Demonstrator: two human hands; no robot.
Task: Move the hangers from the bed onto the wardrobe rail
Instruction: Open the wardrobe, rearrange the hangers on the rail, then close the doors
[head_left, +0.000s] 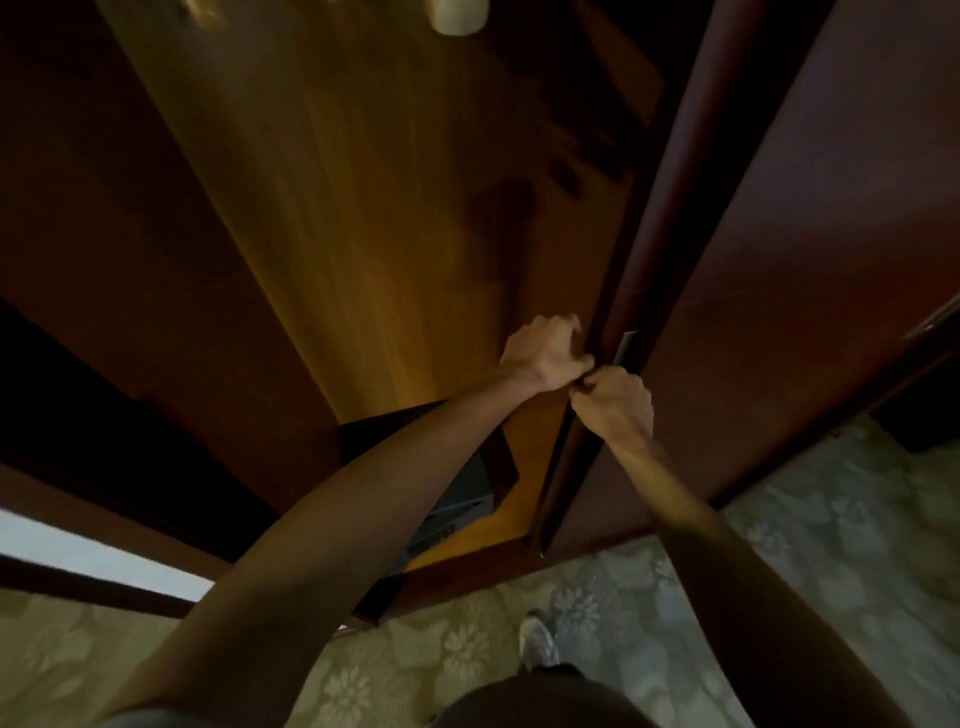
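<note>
Left hand (545, 353): fingertips hidden behind door (779, 260) edge | right hand (615, 402): grip closed, what it holds too dark to tell | handle (623, 348): lower part covered by right hand | pale object (460, 15): cut off at top edge, unidentifiable | wardrobe (363, 234) floor: dark, blurred shapes | shoe (537, 642): partly hidden by leg.

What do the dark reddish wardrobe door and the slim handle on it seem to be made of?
The dark reddish wardrobe door looks like wood or wood veneer with a smooth, slightly glossy finish. The slim handle looks like silvery metal, since it catches the light, though blur leaves that uncertain.
</note>
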